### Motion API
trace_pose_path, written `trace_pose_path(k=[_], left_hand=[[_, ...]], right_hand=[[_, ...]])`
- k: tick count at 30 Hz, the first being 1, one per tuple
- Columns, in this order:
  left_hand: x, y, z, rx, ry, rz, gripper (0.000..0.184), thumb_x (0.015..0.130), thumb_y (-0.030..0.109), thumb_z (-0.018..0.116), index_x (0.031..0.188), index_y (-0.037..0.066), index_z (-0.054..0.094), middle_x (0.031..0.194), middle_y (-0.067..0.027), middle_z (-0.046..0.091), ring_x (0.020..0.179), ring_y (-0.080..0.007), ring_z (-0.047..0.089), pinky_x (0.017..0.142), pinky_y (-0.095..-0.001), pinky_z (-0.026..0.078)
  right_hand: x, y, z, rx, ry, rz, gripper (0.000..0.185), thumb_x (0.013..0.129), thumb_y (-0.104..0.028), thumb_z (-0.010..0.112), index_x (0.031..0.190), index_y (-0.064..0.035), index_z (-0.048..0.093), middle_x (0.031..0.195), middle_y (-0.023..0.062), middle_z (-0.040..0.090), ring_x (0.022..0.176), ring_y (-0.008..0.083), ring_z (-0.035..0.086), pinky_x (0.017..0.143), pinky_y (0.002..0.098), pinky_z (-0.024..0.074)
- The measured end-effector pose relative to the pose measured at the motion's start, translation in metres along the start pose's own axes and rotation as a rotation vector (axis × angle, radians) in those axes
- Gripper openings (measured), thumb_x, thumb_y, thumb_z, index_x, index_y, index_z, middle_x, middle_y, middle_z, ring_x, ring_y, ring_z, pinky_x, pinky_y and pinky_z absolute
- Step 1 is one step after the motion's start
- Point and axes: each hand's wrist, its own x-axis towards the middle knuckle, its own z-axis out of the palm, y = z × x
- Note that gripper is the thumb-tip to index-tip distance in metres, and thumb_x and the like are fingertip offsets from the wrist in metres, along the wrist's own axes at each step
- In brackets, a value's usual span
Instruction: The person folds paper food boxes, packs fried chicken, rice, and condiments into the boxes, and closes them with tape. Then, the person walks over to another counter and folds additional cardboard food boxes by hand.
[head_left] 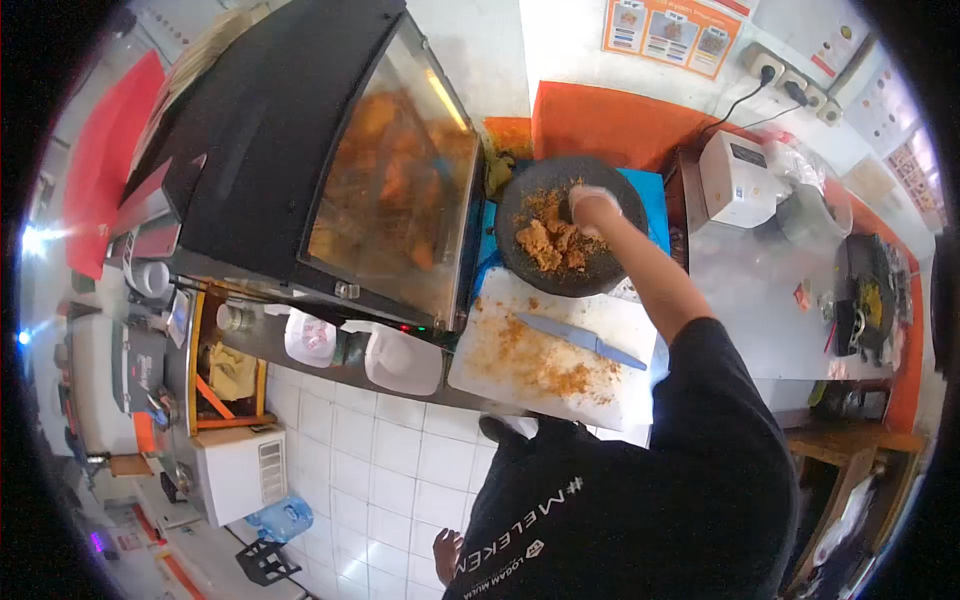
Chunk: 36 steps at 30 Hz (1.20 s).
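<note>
My right hand [595, 208], in what looks like a clear plastic glove, reaches into a wide dark stone mortar [625, 262]. Its fingers are closed; whatever they grip is hidden beneath the hand. Beside it in the mortar lie broken pieces of crumbed fried chicken [548, 243] and loose brown crumbs. Just below the mortar, a knife [585, 340] with a grey-blue handle rests on a white cutting board [480, 370] strewn with crumbs. My left hand [447, 555] is low beside my body, partly covered by my black shirt, away from the counter; its fingers are unclear.
A glass-fronted food warmer [390, 200] stands left of the mortar. Two white plastic containers [403, 360] sit below it. At right, a metal table [745, 300] holds a white machine [740, 180] and a black pan [868, 290]. A blue water jug [283, 520] lies on the tiled floor.
</note>
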Motion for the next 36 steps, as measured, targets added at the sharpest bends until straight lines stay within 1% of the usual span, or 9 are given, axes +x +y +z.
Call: trace_pose_path(k=[2, 6, 11, 15, 20, 23, 27, 33, 36], left_hand=[[-0.013, 0.000, -0.008, 0.336, 0.001, 0.129, 0.034, 0.103, 0.023, 0.059, 0.133, 0.006, 0.055, 0.112, -0.0147, 0.071, 0.101, -0.0236, 0.069, 0.088, -0.0406, 0.053], [-0.015, 0.033, 0.010, 0.995, -0.020, 0.428, 0.017, 0.100, 0.017, 0.060, 0.111, 0.006, 0.067, 0.095, -0.0092, 0.073, 0.089, -0.0153, 0.069, 0.083, -0.0345, 0.053], [0.003, 0.028, -0.017, -0.162, -0.078, 0.060, 0.034, 0.098, 0.014, 0.066, 0.129, 0.002, 0.060, 0.097, -0.0116, 0.072, 0.091, -0.0190, 0.072, 0.078, -0.0302, 0.053], [0.011, 0.042, -0.015, 0.266, 0.160, 0.336, 0.052, 0.100, 0.024, 0.066, 0.143, 0.000, 0.050, 0.105, -0.0161, 0.073, 0.093, -0.0203, 0.072, 0.077, -0.0333, 0.054], [0.014, 0.047, -0.015, 0.336, 0.108, 0.304, 0.050, 0.099, 0.024, 0.067, 0.140, 0.000, 0.052, 0.098, -0.0153, 0.074, 0.088, -0.0196, 0.071, 0.077, -0.0338, 0.054], [0.017, 0.016, -0.018, 0.257, 0.084, 0.392, 0.050, 0.100, 0.024, 0.066, 0.140, -0.001, 0.051, 0.099, -0.0175, 0.074, 0.090, -0.0209, 0.072, 0.079, -0.0347, 0.054], [0.016, -0.013, -0.010, 0.223, -0.075, 0.328, 0.054, 0.100, 0.025, 0.065, 0.143, -0.003, 0.047, 0.105, -0.0190, 0.073, 0.091, -0.0243, 0.072, 0.076, -0.0365, 0.056], [0.004, -0.029, -0.003, 0.093, -0.123, 0.275, 0.054, 0.098, 0.023, 0.069, 0.142, 0.000, 0.049, 0.110, -0.0172, 0.072, 0.094, -0.0229, 0.070, 0.078, -0.0377, 0.057], [0.013, -0.022, -0.006, 0.357, -0.100, 0.249, 0.050, 0.097, 0.022, 0.069, 0.140, 0.002, 0.052, 0.108, -0.0162, 0.073, 0.093, -0.0219, 0.071, 0.076, -0.0368, 0.056]], right_hand=[[0.000, 0.002, -0.047, 0.028, -0.309, 0.083, 0.038, 0.083, -0.007, 0.075, 0.120, -0.0027, 0.069, 0.135, 0.0214, 0.063, 0.119, 0.0399, 0.066, 0.088, 0.0431, 0.0603], [-0.030, -0.038, 0.023, 0.166, 0.243, 0.159, 0.026, 0.096, -0.015, 0.058, 0.110, -0.0013, 0.075, 0.120, 0.0179, 0.073, 0.112, 0.0340, 0.070, 0.088, 0.0524, 0.0588], [0.029, -0.024, -0.018, -0.076, -0.228, 0.022, 0.017, 0.086, -0.013, 0.071, 0.099, -0.0062, 0.079, 0.109, 0.0160, 0.076, 0.097, 0.0370, 0.075, 0.070, 0.0465, 0.0643], [-0.007, -0.033, 0.056, 0.171, 0.618, 0.084, 0.013, 0.086, -0.010, 0.072, 0.094, -0.0046, 0.080, 0.102, 0.0183, 0.077, 0.094, 0.0385, 0.075, 0.076, 0.0481, 0.0630], [0.001, -0.047, -0.075, 0.002, -0.472, 0.117, 0.050, 0.087, -0.001, 0.068, 0.137, -0.0052, 0.061, 0.143, 0.0189, 0.058, 0.124, 0.0343, 0.064, 0.095, 0.0446, 0.0573], [-0.017, -0.032, -0.036, 0.138, 0.189, -0.064, 0.044, 0.089, -0.001, 0.066, 0.133, -0.0040, 0.064, 0.141, 0.0192, 0.060, 0.125, 0.0312, 0.064, 0.094, 0.0442, 0.0579], [-0.024, -0.045, -0.024, -0.097, -0.323, -0.006, 0.047, 0.077, -0.006, 0.077, 0.122, -0.0042, 0.068, 0.132, 0.0189, 0.066, 0.113, 0.0367, 0.069, 0.089, 0.0476, 0.0583], [-0.068, -0.045, -0.039, 0.346, 0.405, -0.021, 0.025, 0.075, -0.005, 0.076, 0.099, 0.0003, 0.077, 0.112, 0.0195, 0.074, 0.100, 0.0346, 0.074, 0.081, 0.0489, 0.0598], [-0.071, -0.093, 0.073, -0.237, 0.495, -0.157, 0.034, 0.081, -0.013, 0.070, 0.113, -0.0017, 0.072, 0.112, 0.0221, 0.072, 0.102, 0.0342, 0.071, 0.086, 0.0477, 0.0582]])
